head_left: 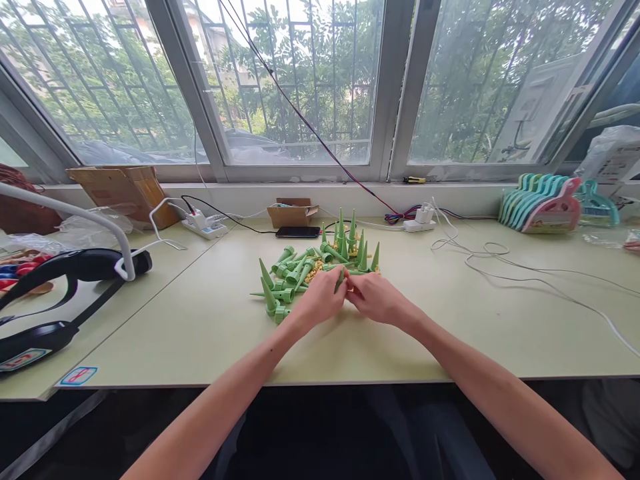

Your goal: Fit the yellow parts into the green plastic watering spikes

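Headgear of black plastic with curved bands [105, 263] lies at the left of the pale yellow-green table [190, 340], in front of a brown cardboard box [117, 193]. Right of these, beside the cables, sits a white power strip [213, 231]. Toward the middle, a loose heap of hollow green plastic cones with ribbed collars [295, 270] spreads over the tabletop, small yellow pieces [313, 270] among them; a flat black phone [298, 232] lies behind. At the heap's near right edge, the left hand [323, 293] has its fingers closed around one dark-looking green cone [340, 279]. The right hand [373, 297] meets it, fingers bent together at the left fingertips; whether they grip anything cannot be told. Beyond the hands, several green cones stand points up [341, 237]. Farther right, thin white cable [525, 267] loops below upright teal and pink plastic pieces with handles [543, 203].
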`<state>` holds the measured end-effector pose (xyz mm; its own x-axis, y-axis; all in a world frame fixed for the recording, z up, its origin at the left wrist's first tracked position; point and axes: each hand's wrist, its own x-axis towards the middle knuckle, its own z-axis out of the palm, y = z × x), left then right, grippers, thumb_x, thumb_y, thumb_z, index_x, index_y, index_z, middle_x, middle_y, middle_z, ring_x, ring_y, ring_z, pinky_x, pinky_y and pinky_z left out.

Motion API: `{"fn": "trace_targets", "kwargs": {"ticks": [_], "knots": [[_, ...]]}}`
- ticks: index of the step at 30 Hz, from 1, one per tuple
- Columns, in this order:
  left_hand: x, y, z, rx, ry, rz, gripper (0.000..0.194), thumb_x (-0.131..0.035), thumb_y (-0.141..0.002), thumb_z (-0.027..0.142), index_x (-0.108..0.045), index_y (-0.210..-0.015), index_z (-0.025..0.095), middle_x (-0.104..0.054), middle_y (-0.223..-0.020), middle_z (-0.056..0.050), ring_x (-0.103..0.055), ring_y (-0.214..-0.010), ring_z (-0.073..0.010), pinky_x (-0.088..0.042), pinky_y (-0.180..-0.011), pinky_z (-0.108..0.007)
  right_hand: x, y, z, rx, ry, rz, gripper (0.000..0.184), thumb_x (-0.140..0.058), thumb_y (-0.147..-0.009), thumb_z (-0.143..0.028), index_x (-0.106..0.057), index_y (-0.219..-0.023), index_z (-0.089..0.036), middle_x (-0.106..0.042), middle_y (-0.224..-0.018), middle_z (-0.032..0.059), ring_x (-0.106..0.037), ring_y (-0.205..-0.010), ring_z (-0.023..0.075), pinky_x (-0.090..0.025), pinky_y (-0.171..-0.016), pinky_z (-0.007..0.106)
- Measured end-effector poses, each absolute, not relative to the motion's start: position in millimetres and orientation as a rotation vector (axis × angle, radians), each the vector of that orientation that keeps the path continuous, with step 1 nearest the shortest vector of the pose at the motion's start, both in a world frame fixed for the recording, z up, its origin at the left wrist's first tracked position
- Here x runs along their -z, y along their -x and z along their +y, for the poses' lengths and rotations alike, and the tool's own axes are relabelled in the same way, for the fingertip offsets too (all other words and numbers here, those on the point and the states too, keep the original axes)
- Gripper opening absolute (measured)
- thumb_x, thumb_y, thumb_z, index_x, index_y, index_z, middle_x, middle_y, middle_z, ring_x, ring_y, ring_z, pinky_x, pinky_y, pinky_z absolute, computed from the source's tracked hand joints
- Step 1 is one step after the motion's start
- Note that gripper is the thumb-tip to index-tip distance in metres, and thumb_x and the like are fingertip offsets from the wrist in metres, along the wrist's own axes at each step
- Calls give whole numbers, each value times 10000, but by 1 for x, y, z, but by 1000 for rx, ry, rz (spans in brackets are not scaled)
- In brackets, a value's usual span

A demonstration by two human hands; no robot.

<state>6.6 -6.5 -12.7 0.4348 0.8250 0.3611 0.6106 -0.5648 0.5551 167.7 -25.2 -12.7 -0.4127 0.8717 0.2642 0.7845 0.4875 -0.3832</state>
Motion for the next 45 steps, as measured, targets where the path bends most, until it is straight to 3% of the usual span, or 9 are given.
{"fn": "trace_targets", "kwargs": {"ticks": [26,45], "knots": [[8,-10,-9,-1124,-2270,1210,192,-428,-922,307,-567,-884,180,-473,-543,53,-401,-487,-93,-330,-554,-229,15,-169,-20,-368,1091,-2125,247,-398,-946,-236,-462,-712,-190,-586,-704,10,-470,-599,112,-321,-572,213],[8,-11,-10,-1164,-2232,1162,221,-441,-923,348,-550,-836,177,-434,-545,59,-356,-488,-80,-320,-539,-219,17,-169,-18,-352,1163,-2092,268,-375,-957,-223,-527,-742,-174,-624,-752,30,-482,-620,111,-327,-577,207]]}}
